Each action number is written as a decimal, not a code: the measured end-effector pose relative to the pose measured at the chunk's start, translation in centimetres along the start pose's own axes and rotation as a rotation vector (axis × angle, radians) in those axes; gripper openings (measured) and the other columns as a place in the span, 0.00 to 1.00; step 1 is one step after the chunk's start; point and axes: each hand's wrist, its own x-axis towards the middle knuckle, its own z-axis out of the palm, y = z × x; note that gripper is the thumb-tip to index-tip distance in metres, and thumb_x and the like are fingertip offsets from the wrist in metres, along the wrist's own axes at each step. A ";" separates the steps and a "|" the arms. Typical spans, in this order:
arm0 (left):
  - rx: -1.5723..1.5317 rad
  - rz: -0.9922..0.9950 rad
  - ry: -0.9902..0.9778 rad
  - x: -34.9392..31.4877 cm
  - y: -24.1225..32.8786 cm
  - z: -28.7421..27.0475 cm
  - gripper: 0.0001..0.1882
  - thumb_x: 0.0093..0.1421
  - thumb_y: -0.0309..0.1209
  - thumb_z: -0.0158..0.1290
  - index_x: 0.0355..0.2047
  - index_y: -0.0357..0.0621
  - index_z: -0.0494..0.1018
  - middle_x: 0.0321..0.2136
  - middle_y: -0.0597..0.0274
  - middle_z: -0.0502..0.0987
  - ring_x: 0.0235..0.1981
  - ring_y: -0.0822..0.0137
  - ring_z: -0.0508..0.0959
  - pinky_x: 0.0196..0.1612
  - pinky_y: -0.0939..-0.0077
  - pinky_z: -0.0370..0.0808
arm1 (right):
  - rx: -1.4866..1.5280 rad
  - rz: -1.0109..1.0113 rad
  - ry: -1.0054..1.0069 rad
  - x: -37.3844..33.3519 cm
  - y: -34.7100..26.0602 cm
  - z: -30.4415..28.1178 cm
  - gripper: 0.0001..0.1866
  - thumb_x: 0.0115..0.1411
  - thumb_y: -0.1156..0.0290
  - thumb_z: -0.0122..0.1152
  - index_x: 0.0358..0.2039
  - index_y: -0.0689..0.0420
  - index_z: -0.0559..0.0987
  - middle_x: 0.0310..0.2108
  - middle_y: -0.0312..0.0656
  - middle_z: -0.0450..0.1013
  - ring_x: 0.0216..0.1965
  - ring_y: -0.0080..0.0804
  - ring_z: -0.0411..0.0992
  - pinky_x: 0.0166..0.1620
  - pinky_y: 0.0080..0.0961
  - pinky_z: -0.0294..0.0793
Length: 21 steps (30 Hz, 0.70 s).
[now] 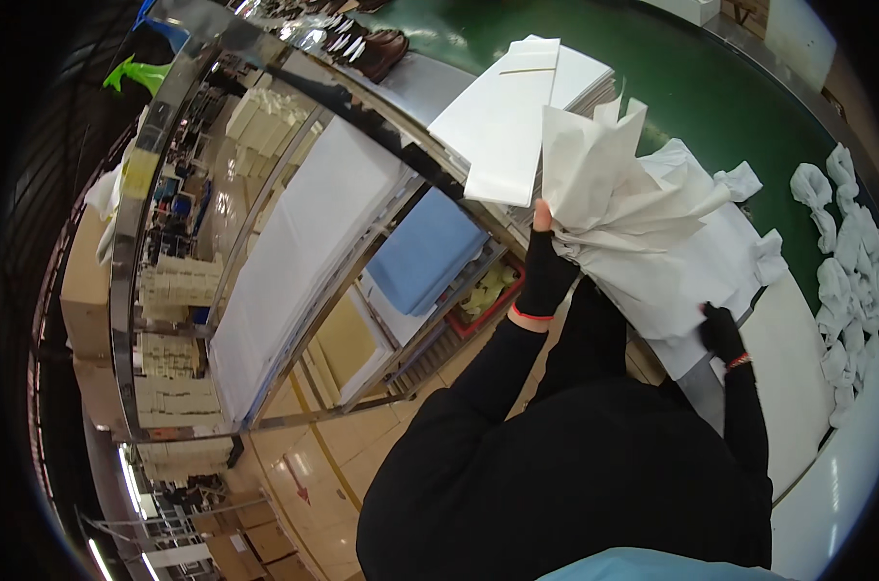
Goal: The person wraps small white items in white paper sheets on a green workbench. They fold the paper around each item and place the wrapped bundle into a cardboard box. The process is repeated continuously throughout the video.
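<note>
Green worktop (pixel 686 102), crumpled white paper (pixel 633 174) in left hand (pixel 546 259)

Probably needing a light, steady hold to avoid tearing: clamping the gathered end of the crumpled white paper in the left hand, fanning its loose end away over spread white sheets (pixel 672 286). Placing the right hand (pixel 721 334) by those sheets' near edge, finger closure impossible to tell. Farther out, showing a white stack (pixel 502 116) just beyond the left hand, and bunched white wads (pixel 836 290) along the right side.

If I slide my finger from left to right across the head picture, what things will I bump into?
Brown box, big white stack, blue stack, left hand, crumpled white paper, right hand, scrunched white bundles.
</note>
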 end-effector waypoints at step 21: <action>1.132 -0.047 -0.111 -0.7 -13.3 2.1 0.35 0.64 0.44 0.50 0.62 0.31 0.53 0.52 0.47 0.68 0.51 0.64 0.70 0.55 0.70 0.66 | 0.222 -0.264 0.379 -16.7 -8.9 3.6 0.20 0.53 0.68 0.67 0.45 0.61 0.75 0.37 0.37 0.75 0.38 0.23 0.71 0.43 0.24 0.72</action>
